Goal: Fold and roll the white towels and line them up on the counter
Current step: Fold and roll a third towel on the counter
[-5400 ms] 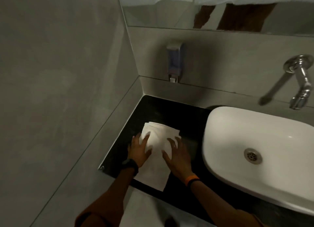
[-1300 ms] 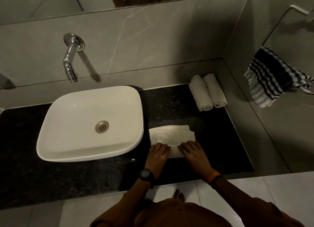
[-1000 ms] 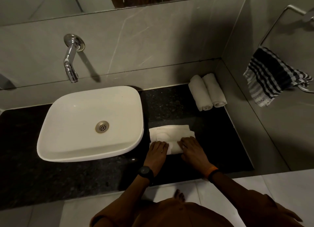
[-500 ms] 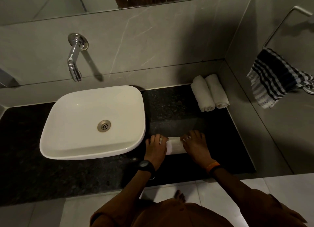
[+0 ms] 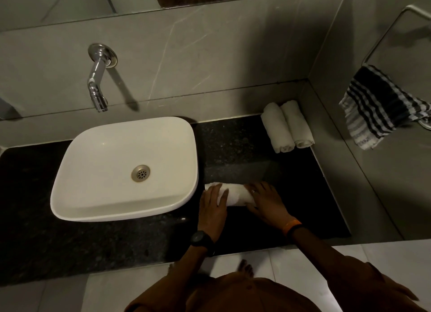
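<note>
A white towel (image 5: 235,195) lies rolled into a short cylinder on the black counter (image 5: 233,148), just right of the basin. My left hand (image 5: 213,209) rests over its left end and my right hand (image 5: 268,202) covers its right end, fingers curved on the roll. Two finished white towel rolls (image 5: 286,127) lie side by side in the back right corner, against the wall.
A white basin (image 5: 93,195) sits on the counter to the left, with a chrome tap (image 5: 98,83) on the wall above it. A striped dark cloth (image 5: 382,106) hangs from a rail on the right wall. A mirror runs along the top.
The flat folded towel has been rolled away from me into a tight cylinder under both hands. Before that, I moved from the counter's left side to its right side.
</note>
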